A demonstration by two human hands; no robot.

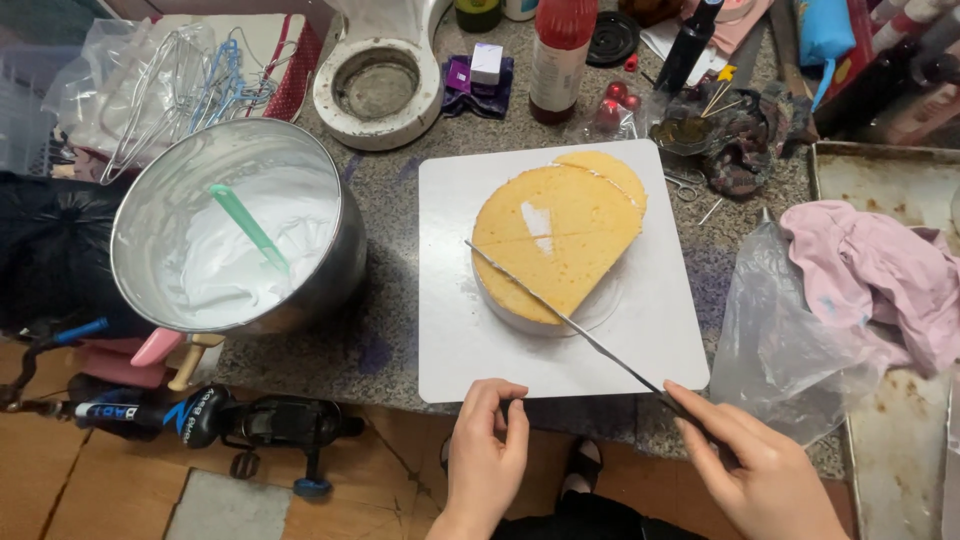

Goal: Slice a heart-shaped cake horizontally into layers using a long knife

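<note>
resting on cluttered granite counter (390,350)
</note>
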